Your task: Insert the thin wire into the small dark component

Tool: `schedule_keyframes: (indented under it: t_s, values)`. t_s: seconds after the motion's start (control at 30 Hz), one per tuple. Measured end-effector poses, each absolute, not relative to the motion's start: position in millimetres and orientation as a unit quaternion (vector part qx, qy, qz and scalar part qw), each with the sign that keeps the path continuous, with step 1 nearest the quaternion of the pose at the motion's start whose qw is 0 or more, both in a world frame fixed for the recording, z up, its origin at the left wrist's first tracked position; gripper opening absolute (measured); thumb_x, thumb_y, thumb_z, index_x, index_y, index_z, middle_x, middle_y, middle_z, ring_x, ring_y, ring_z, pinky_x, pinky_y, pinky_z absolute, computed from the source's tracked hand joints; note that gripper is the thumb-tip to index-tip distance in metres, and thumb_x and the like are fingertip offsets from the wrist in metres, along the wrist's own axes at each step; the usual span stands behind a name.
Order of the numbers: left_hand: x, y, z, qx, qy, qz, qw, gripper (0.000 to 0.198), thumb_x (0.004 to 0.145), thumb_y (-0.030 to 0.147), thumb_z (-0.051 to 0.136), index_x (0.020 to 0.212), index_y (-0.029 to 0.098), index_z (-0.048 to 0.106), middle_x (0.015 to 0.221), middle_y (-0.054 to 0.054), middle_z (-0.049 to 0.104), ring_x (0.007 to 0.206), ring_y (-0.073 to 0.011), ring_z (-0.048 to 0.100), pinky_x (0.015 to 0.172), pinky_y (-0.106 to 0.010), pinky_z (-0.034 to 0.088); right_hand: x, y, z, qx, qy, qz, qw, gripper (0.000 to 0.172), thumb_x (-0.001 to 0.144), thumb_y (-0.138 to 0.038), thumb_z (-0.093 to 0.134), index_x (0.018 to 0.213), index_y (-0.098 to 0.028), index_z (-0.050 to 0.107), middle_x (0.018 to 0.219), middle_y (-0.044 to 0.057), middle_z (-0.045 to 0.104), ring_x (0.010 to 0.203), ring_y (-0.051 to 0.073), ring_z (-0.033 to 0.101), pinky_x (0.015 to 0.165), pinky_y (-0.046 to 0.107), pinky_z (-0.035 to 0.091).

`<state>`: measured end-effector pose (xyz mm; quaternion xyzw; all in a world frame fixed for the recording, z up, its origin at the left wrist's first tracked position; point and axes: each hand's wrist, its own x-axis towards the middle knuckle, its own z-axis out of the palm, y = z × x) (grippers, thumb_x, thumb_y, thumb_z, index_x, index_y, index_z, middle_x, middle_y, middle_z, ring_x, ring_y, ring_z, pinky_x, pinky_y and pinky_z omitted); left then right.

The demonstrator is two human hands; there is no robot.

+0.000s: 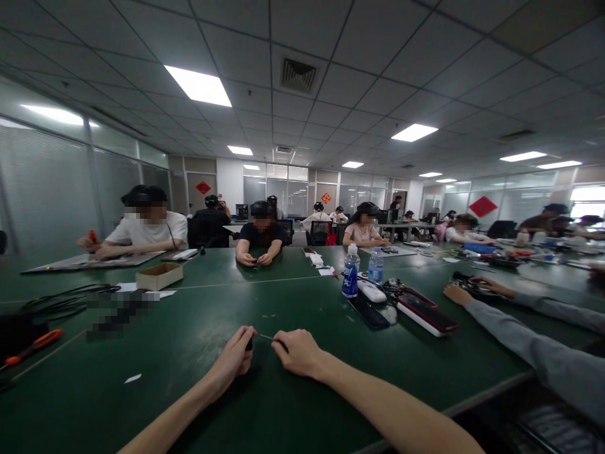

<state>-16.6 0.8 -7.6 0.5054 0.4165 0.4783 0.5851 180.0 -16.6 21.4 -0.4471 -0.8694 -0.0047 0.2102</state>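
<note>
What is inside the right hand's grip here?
In the right hand, part of a dark piece shows; a thin shaft spans the gap toward the left hand. The grip covers the rest, so its full shape cannot be seen.

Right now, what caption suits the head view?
A thin shaft bridges left hand and right hand at a green table.

Shows a bare left hand and a bare right hand, joined by narrow wrists to a bare left forearm and a bare right forearm, slim, smooth in outline and appearing wider toward the lower edge.
</note>
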Motion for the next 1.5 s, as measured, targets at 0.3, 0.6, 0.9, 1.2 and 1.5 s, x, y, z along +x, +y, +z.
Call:
schedule_keyframes:
  t_s: [0.3, 0.6, 0.9, 1.2, 1.5]
  values:
    - [-18.0, 5.9, -13.9, 0.504, 0.419, 0.481, 0.583, 0.040, 0.074, 0.060, 0.047, 0.091, 0.024, 0.045, 0.047, 0.011, 0.021, 0.034, -0.0047, 0.019, 0.035, -0.014, 0.014, 179.1, -13.9, 19.8, -0.446, -0.869, -0.001, 0.213, 0.036, 0.092, -0.043, 0.034, 0.106, -0.022, 0.060, 0.092, 0.005, 0.067, 0.080, 0.017, 0.062, 0.075, 0.028, 0.044]
    - [-17.4, 0.4, -8.2, 0.519, 0.391, 0.482, 0.588, 0.037, 0.076, 0.059, 0.046, 0.088, 0.023, 0.044, 0.049, 0.011, 0.019, 0.035, -0.0039, 0.017, 0.035, -0.014, 0.011, 178.4, -14.1, 21.4, -0.451, -0.874, -0.009, 0.182, 0.036, 0.093, -0.043, 0.033, 0.108, -0.024, 0.060, 0.093, 0.004, 0.067, 0.081, 0.018, 0.062, 0.075, 0.028, 0.044]
    - [-17.6, -9.6, 2.8, 0.507, 0.338, 0.491, 0.623, 0.037, 0.079, 0.059, 0.046, 0.090, 0.025, 0.036, 0.052, 0.011, 0.024, 0.035, -0.0023, 0.017, 0.038, -0.013, 0.015, 173.7, -11.2, 17.9, -0.457, -0.867, -0.003, 0.198, 0.035, 0.094, -0.040, 0.033, 0.106, -0.022, 0.060, 0.092, 0.006, 0.067, 0.083, 0.018, 0.062, 0.074, 0.026, 0.041]
    - [-24.0, -3.3, -2.6, 0.490, 0.340, 0.507, 0.622, 0.041, 0.079, 0.062, 0.041, 0.090, 0.023, 0.037, 0.053, 0.010, 0.030, 0.035, -0.0033, 0.023, 0.038, -0.014, 0.015, 172.8, -21.4, 19.5, -0.342, -0.915, 0.024, 0.213, 0.030, 0.092, -0.037, 0.037, 0.098, -0.020, 0.061, 0.080, 0.003, 0.065, 0.069, 0.014, 0.059, 0.066, 0.023, 0.039]
    - [-21.0, -4.5, -3.7, 0.506, 0.341, 0.515, 0.602, 0.038, 0.080, 0.058, 0.044, 0.090, 0.022, 0.038, 0.051, 0.010, 0.029, 0.034, -0.0032, 0.023, 0.038, -0.014, 0.015, 172.4, -18.9, 16.2, -0.362, -0.909, 0.013, 0.205, 0.031, 0.093, -0.035, 0.034, 0.095, -0.018, 0.060, 0.079, 0.004, 0.064, 0.066, 0.013, 0.057, 0.064, 0.023, 0.038]
